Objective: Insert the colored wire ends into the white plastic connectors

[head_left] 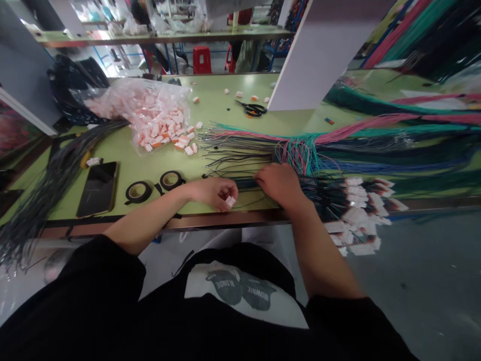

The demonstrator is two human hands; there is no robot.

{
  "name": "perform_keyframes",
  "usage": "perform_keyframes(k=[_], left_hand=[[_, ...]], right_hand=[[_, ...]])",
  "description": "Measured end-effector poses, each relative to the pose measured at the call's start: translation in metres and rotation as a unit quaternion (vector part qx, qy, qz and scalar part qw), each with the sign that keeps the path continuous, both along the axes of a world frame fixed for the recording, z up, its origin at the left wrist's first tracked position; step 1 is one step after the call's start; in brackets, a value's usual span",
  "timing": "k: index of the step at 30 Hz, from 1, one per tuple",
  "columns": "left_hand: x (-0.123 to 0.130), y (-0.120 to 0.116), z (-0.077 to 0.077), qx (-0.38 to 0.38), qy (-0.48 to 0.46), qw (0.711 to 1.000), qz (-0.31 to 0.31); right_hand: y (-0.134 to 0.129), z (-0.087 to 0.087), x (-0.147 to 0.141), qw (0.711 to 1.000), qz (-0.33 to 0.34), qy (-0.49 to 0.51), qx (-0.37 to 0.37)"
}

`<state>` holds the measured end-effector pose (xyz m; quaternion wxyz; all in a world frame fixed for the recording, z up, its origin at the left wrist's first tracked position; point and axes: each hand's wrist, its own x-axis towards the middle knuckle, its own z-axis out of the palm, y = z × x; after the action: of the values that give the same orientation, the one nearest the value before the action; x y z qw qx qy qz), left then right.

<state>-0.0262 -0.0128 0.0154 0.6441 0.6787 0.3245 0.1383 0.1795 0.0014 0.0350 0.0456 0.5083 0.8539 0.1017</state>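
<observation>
My left hand [212, 193] is curled near the front edge of the table, its fingers closed on a small white connector housing [230, 201]. To its right, my right hand [278, 183] rests on the dark wires [244, 183], fingers bent down; what lies under the fingertips is hidden. Just beyond both hands spreads a bundle of loose wire ends [225, 143], with pink and green wires [300, 150] looped across it. Beside my right forearm hangs a cluster of wires fitted with white connectors [355, 215], partly over the table edge.
A plastic bag of white and orange connectors [161, 120] lies open at the back left. Two rolls of black tape [138, 192], a phone [98, 188] and grey wires [48, 185] lie left. Scissors [252, 108] sit near a white upright panel [308, 60]. People are across the room.
</observation>
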Motion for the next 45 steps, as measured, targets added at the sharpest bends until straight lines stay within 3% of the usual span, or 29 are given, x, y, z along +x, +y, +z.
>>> perform_keyframes(k=[7,14,21,26,31,40,45], left_hand=[[0.005,-0.006,-0.003,0.011,0.008,1.0,-0.01],[0.009,-0.007,-0.007,-0.012,0.034,0.998,0.055],[0.011,-0.015,0.001,0.01,0.118,0.991,0.057],[0.012,-0.02,0.002,0.025,0.125,0.99,0.057],[0.013,-0.021,-0.001,0.023,0.115,0.991,0.064],[0.014,-0.021,0.007,0.041,0.172,0.983,0.051],[0.014,-0.025,0.006,0.039,0.152,0.985,0.074]], right_hand=[[0.0,-0.004,0.01,1.0,0.003,-0.029,-0.011],[-0.005,0.0,0.016,0.998,0.026,-0.028,-0.045],[-0.005,0.003,0.021,0.995,0.041,-0.034,-0.089],[-0.002,0.005,0.022,0.994,0.023,-0.016,-0.104],[-0.001,0.006,0.016,0.995,-0.006,0.004,-0.104],[-0.008,-0.001,-0.01,0.996,0.029,-0.003,-0.083],[-0.005,0.004,0.005,0.992,-0.006,0.113,-0.055]])
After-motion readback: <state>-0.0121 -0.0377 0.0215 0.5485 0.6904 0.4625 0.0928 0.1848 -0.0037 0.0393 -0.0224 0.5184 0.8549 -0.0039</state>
